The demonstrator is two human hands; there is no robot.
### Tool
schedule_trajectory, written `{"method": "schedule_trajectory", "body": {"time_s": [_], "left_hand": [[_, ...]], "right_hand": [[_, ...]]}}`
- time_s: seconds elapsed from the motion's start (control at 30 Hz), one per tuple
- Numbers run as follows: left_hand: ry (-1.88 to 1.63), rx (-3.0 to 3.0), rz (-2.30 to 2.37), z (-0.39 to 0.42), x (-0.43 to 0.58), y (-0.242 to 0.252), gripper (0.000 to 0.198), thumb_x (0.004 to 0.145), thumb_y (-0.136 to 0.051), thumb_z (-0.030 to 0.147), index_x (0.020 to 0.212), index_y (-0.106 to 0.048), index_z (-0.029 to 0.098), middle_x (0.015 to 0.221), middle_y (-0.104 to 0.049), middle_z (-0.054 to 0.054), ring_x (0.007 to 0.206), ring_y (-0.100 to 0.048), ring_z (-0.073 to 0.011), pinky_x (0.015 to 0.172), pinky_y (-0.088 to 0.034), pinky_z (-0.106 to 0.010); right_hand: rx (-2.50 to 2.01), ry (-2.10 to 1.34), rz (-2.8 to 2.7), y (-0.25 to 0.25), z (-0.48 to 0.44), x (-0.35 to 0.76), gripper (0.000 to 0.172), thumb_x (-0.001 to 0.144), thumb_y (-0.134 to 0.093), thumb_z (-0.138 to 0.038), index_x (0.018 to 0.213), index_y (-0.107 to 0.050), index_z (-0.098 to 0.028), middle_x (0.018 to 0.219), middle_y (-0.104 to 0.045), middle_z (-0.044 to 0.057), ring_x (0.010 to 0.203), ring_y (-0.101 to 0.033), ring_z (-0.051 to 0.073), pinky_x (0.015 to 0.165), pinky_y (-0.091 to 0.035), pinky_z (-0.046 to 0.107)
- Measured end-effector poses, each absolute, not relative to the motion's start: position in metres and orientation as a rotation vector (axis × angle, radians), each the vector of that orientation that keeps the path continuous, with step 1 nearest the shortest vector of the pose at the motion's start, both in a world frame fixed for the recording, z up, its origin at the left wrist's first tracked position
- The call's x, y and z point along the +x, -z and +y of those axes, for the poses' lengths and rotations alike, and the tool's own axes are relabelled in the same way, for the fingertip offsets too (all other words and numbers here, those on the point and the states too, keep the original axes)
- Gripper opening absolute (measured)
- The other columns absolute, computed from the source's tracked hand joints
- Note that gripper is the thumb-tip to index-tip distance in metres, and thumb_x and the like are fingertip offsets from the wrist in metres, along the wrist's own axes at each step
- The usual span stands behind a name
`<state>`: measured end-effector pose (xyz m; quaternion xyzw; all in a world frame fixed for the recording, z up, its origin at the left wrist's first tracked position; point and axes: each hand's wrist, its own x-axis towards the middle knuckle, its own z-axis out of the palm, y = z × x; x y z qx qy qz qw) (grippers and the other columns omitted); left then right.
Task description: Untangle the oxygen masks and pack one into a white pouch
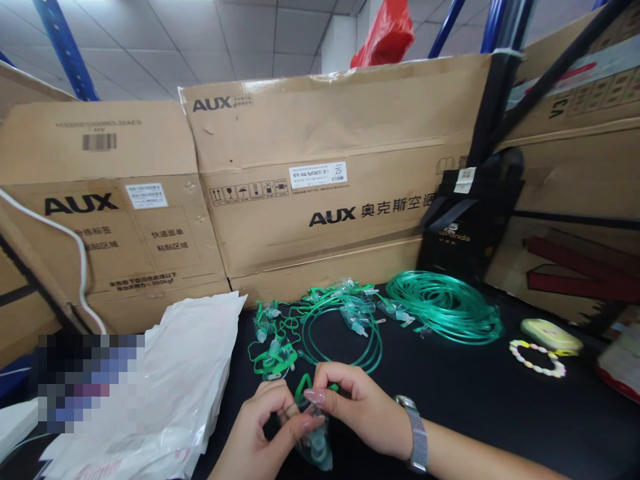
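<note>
Both my hands meet at the near edge of a black table [475, 407]. My left hand [263, 430] and my right hand [357, 403], which wears a metal wristwatch [417, 437], pinch a clear plastic mask with green tubing [313, 437] between their fingertips. Just beyond them lie several more clear masks with green straps and tubes [320, 320]. Farther right sits a big coil of green tubing [445, 307].
White plastic bags [185, 373] lie at the left. Large AUX cardboard boxes [320, 193] wall off the back. A black tote bag [470, 220] leans there. A yellow case [550, 333] and a bead bracelet [537, 359] rest at the right.
</note>
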<state>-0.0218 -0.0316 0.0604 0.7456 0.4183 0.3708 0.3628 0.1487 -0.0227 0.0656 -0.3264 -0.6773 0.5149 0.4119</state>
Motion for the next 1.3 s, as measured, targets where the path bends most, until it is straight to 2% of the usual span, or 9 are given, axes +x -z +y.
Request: {"method": "schedule_trajectory", "body": {"time_s": [0.23,0.53,0.73,0.87,1.0,1.3], "left_hand": [[-0.943,1.908,0.993,-0.032,-0.020,-0.061,0.031,0.075,-0.061,0.038,0.052,-0.053,0.019,0.059,-0.054,0.000,0.066,-0.049,-0.0178,0.068,-0.036,-0.028],[-0.986,1.800,0.892,-0.031,-0.018,-0.059,0.030,0.071,-0.064,0.039,0.052,-0.054,0.018,0.060,-0.054,0.001,0.064,-0.047,-0.0160,0.066,-0.036,-0.027],[-0.926,1.890,1.009,-0.031,-0.021,-0.065,0.027,0.075,-0.060,0.033,0.053,-0.052,0.018,0.061,-0.053,0.001,0.068,-0.049,-0.0173,0.068,-0.036,-0.027],[-0.973,1.912,1.016,-0.033,-0.023,-0.065,0.030,0.077,-0.058,0.036,0.054,-0.050,0.019,0.060,-0.052,0.001,0.066,-0.049,-0.0166,0.067,-0.036,-0.027],[-1.002,1.913,0.999,-0.032,-0.025,-0.062,0.030,0.076,-0.058,0.037,0.054,-0.049,0.019,0.061,-0.052,0.001,0.066,-0.049,-0.0165,0.066,-0.037,-0.027],[-1.023,1.875,1.054,-0.031,-0.023,-0.060,0.030,0.075,-0.059,0.037,0.053,-0.050,0.019,0.058,-0.052,0.002,0.063,-0.048,-0.0159,0.062,-0.037,-0.025]], "right_hand": [[-0.716,-1.363,-1.683,-0.064,-0.022,0.151,0.036,0.078,-0.054,-0.048,0.063,-0.048,-0.016,0.064,-0.043,-0.003,0.062,-0.039,0.011,0.062,-0.032,0.025],[-0.574,-1.592,-1.520,-0.058,-0.022,0.147,0.037,0.074,-0.060,-0.048,0.062,-0.047,-0.016,0.062,-0.046,-0.002,0.057,-0.038,0.010,0.057,-0.030,0.024],[-0.772,-1.152,-1.764,-0.072,-0.027,0.151,0.034,0.081,-0.053,-0.045,0.063,-0.053,-0.016,0.064,-0.045,-0.002,0.064,-0.042,0.012,0.063,-0.034,0.025],[-0.770,-1.302,-1.742,-0.069,-0.020,0.151,0.040,0.083,-0.046,-0.049,0.065,-0.055,-0.015,0.062,-0.049,-0.002,0.061,-0.045,0.011,0.064,-0.037,0.026],[-0.776,-1.419,-1.708,-0.065,-0.014,0.150,0.041,0.081,-0.048,-0.052,0.066,-0.056,-0.015,0.062,-0.051,-0.002,0.062,-0.048,0.012,0.066,-0.039,0.027],[-0.819,-0.979,-1.754,-0.068,-0.031,0.147,0.035,0.088,-0.042,-0.039,0.064,-0.052,-0.016,0.065,-0.048,-0.001,0.062,-0.045,0.011,0.061,-0.038,0.024]]}}
